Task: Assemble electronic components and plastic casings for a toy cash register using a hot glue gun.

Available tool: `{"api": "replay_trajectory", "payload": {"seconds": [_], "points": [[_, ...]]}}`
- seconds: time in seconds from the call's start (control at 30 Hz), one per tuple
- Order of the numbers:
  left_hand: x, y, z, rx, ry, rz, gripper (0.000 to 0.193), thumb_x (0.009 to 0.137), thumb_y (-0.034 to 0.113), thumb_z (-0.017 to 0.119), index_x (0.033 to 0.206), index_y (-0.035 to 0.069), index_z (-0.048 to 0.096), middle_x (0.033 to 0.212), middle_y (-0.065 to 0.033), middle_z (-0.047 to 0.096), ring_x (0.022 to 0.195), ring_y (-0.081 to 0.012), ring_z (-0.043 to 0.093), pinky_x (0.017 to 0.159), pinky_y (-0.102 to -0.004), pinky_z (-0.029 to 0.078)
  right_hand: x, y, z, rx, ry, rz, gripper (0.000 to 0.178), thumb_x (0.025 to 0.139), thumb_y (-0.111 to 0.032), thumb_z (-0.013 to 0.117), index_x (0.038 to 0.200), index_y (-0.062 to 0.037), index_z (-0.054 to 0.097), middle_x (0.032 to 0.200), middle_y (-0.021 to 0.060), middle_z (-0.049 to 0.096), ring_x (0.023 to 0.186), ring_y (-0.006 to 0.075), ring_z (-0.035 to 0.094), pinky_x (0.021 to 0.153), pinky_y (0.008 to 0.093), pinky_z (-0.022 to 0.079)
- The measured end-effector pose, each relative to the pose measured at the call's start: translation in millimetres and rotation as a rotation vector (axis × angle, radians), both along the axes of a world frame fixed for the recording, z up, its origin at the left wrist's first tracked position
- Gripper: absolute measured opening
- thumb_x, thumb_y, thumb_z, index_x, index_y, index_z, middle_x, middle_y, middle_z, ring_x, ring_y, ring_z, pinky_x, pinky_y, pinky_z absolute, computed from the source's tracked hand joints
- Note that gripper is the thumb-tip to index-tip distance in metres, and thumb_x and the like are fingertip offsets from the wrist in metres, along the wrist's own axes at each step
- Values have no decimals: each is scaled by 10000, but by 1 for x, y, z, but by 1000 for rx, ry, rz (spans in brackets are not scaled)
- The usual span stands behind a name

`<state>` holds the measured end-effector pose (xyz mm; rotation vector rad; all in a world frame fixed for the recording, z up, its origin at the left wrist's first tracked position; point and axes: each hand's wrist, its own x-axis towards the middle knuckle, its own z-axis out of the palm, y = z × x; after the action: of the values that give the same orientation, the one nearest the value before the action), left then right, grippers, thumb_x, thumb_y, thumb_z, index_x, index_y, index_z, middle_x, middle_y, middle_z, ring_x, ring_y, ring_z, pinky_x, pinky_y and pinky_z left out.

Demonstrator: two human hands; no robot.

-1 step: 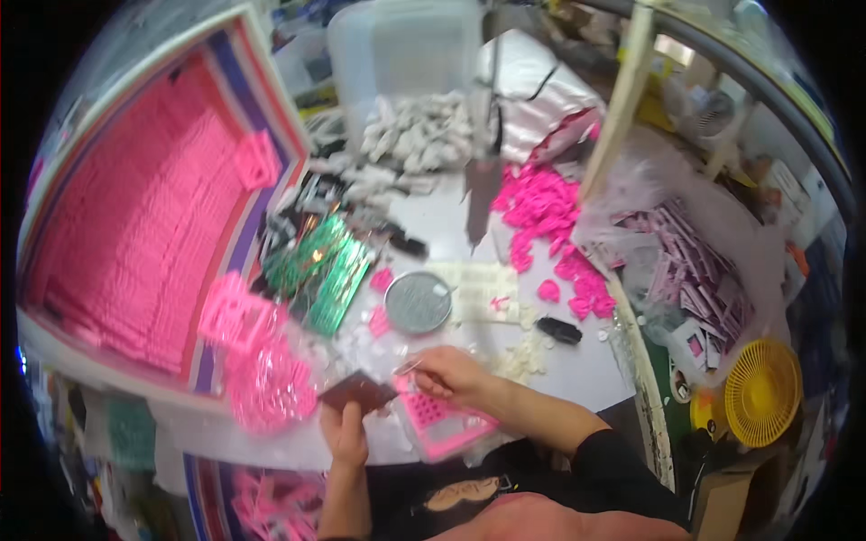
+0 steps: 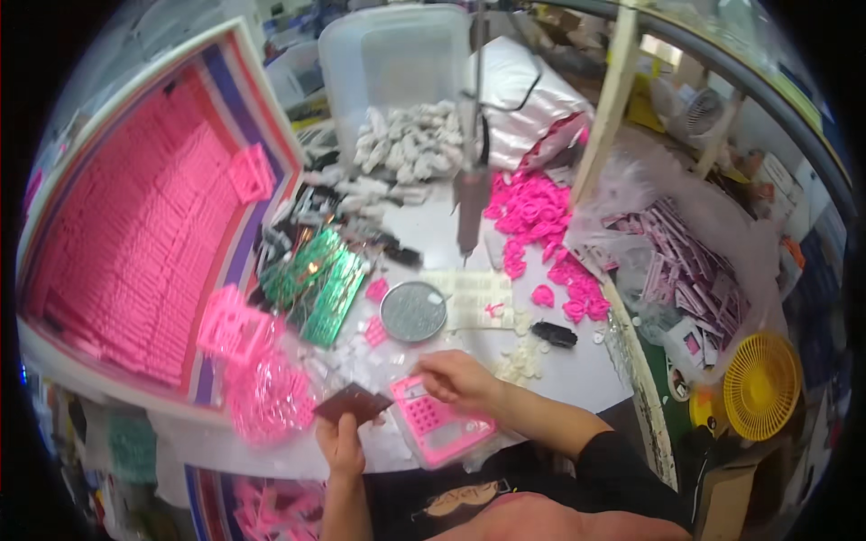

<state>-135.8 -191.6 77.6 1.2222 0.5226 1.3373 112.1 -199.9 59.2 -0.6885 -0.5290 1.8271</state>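
Observation:
My left hand [image 2: 341, 445] grips a thin, dark brown square plate [image 2: 350, 403] by its near edge, holding it tilted above the table's front. To its right, my right hand [image 2: 458, 380] has its fingers pinched together; whatever may be between the fingertips is too small to make out. Just below that hand lies a bright pink plastic casing [image 2: 448, 438] with a grid of small holes and a window opening. Beyond the hands stands a round tin [image 2: 413, 311] with a grey surface. Green circuit boards [image 2: 332, 298] with wires lie to the left of it.
Rows of pink casings fill a large box [image 2: 206, 261] at left, beside a clear bag of pink parts [image 2: 271, 392]. A soldering-iron-like tool [image 2: 468, 212] hangs midway. Pink pieces [image 2: 532, 212], a black part [image 2: 554, 334] and a yellow basket [image 2: 762, 386] are to the right.
The whole view has shifted slightly and looks sharper. My right hand appears a little higher above the pink casing; my left hand still holds the brown plate.

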Motion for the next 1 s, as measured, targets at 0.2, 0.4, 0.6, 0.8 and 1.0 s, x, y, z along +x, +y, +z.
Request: {"api": "replay_trajectory", "payload": {"seconds": [0.2, 0.4, 0.6, 0.8, 1.0], "points": [[-21, -23, 23, 74, 388, -66, 219, 944, 48, 531, 1030, -87, 681, 934, -139, 731, 813, -189, 685, 748, -316, 550, 105, -120, 5, -151, -292, -190, 267, 1007, -189, 565, 956, 44, 687, 647, 78, 606, 463, 146, 508, 433, 290, 375], [-1, -42, 40, 188, 811, -509, 144, 908, 75, 645, 1023, 33, 720, 882, -103, 711, 786, -230, 695, 723, -325, 534, 119, -161, 50, 561, -1476, -428, 393, 870, -316, 747, 1137, -32, 699, 737, 82, 669, 686, 240, 658, 668, 343, 539], [33, -51, 54, 220, 783, -577, 144, 939, 74, 632, 1046, 12, 705, 844, -92, 697, 738, -190, 671, 678, -306, 524, 61, -130, 109, 446, -1313, 725, 483, 919, -344, 688, 1301, -57, 616, 1258, 154, 632, 1127, 337, 589, 892, 436, 505], [20, -68, 67, -40, 821, -497, 134, 962, 71, 625, 1007, -26, 705, 783, -72, 673, 709, -123, 628, 639, -277, 494, 68, -123, 71, 1006, -1270, 231, 551, 954, -361, 651, 1396, -49, 547, 1382, 164, 572, 1292, 380, 480, 1099, 499, 345], [24, -64, 25, 111, 862, -605, 183, 952, 75, 652, 1107, -13, 687, 957, -73, 702, 881, -139, 663, 769, -285, 523, 29, -92, 73, 1096, -1051, 238, 499, 982, -253, 624, 1438, -77, 523, 1351, 148, 607, 1232, 312, 561, 1042, 441, 419]]}}
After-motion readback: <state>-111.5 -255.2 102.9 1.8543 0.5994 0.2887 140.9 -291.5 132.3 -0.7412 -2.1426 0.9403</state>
